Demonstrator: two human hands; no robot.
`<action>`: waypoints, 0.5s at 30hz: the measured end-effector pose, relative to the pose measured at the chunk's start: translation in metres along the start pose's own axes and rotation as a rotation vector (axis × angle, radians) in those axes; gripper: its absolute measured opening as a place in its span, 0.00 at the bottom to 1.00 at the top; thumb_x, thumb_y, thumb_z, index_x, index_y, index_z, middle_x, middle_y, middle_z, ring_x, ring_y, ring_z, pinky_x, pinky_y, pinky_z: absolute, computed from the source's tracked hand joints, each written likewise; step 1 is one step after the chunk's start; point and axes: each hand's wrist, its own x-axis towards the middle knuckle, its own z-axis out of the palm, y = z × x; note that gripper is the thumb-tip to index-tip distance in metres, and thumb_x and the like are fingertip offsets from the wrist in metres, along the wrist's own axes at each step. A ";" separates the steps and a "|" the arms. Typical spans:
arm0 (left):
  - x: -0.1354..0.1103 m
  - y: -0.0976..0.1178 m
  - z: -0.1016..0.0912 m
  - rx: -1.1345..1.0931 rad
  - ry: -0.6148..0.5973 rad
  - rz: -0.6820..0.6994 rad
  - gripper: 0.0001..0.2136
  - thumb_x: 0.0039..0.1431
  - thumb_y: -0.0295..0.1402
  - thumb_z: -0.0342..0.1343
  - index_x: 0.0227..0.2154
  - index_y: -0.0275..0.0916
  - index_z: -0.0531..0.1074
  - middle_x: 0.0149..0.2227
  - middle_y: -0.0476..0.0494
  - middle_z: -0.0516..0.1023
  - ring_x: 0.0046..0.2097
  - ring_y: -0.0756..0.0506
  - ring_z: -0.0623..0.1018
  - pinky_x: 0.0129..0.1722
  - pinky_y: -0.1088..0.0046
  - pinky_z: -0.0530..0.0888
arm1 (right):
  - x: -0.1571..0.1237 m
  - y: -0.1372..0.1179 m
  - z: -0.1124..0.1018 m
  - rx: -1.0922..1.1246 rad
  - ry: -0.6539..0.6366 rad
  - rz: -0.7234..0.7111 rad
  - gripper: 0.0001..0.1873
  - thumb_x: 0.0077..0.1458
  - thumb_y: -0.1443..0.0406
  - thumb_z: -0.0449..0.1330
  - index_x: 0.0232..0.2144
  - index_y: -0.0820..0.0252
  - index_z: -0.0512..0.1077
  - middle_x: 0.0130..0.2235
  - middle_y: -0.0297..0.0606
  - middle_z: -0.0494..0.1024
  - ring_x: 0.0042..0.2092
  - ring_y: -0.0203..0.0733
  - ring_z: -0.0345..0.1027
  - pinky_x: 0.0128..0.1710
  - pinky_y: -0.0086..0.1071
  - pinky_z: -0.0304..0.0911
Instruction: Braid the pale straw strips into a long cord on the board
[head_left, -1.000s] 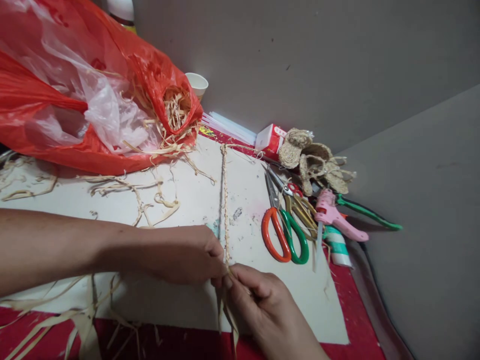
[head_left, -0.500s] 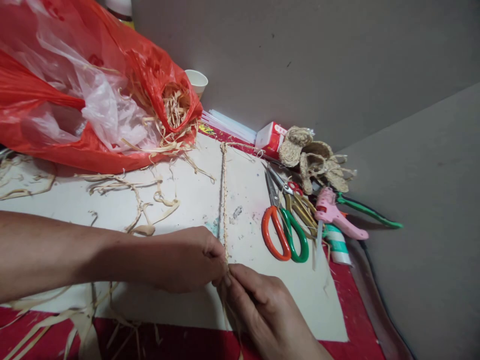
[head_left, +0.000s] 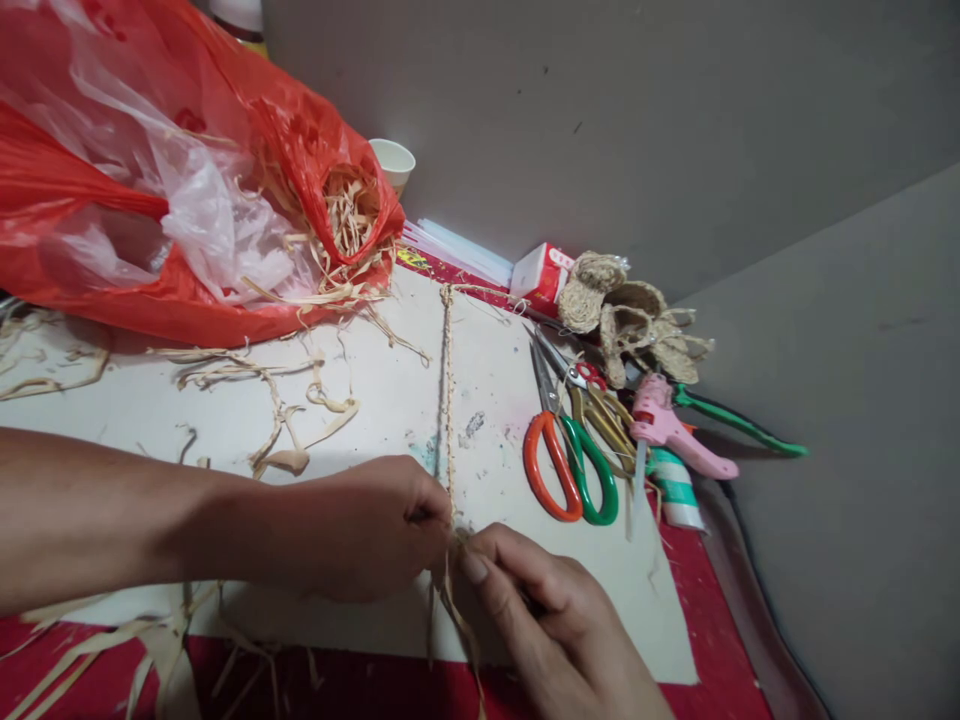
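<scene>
A thin braided cord of pale raffia [head_left: 449,400] runs straight down the white sheet toward my hands. My left hand [head_left: 390,520] is closed on the cord's lower end. Close beside it, my right hand [head_left: 532,610] pinches a raffia strand between thumb and fingertips. Loose raffia strands [head_left: 463,630] hang below the pinch toward the front edge. Right of the cord lie scissors with one orange and one green handle [head_left: 551,465], their blades slightly apart. The fingertips of my left hand are partly hidden.
A red plastic bag [head_left: 300,130] stuffed with raffia stands at the left back, near a paper cup [head_left: 394,165]. Gold-handled scissors [head_left: 607,420], a pink glue gun [head_left: 664,425] and braided raffia pieces [head_left: 592,290] crowd the right. Scraps [head_left: 277,400] lie on the white sheet [head_left: 390,400].
My right hand has shifted slightly right and away from the left, its thumb now more visible. The loose strands below have swung and spread apart. The left hand stays nearly in place.
</scene>
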 end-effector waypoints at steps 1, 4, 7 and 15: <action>0.000 0.000 0.000 0.003 0.006 0.009 0.09 0.53 0.32 0.44 0.20 0.38 0.58 0.19 0.54 0.53 0.25 0.53 0.56 0.23 0.78 0.55 | 0.000 0.000 0.002 0.009 0.015 -0.021 0.19 0.62 0.56 0.47 0.21 0.57 0.56 0.20 0.27 0.52 0.22 0.32 0.45 0.21 0.27 0.45; 0.000 0.002 0.001 0.013 0.039 0.010 0.10 0.54 0.33 0.45 0.19 0.37 0.57 0.19 0.53 0.53 0.25 0.53 0.56 0.23 0.77 0.54 | -0.002 0.000 0.010 -0.033 0.074 -0.108 0.18 0.62 0.59 0.48 0.21 0.57 0.56 0.19 0.26 0.51 0.21 0.32 0.45 0.20 0.27 0.45; 0.001 0.004 0.000 -0.001 0.029 -0.002 0.11 0.54 0.34 0.46 0.18 0.37 0.59 0.19 0.53 0.56 0.26 0.52 0.58 0.24 0.76 0.56 | -0.002 0.007 0.015 -0.224 0.157 -0.247 0.16 0.62 0.64 0.49 0.21 0.57 0.59 0.19 0.26 0.55 0.20 0.31 0.49 0.20 0.27 0.47; -0.002 0.006 0.002 -0.017 0.047 0.022 0.12 0.54 0.34 0.47 0.18 0.37 0.57 0.20 0.53 0.53 0.27 0.52 0.56 0.26 0.75 0.56 | -0.004 0.024 0.018 -0.660 0.309 -0.560 0.13 0.57 0.73 0.51 0.22 0.57 0.59 0.18 0.29 0.61 0.19 0.31 0.54 0.20 0.28 0.47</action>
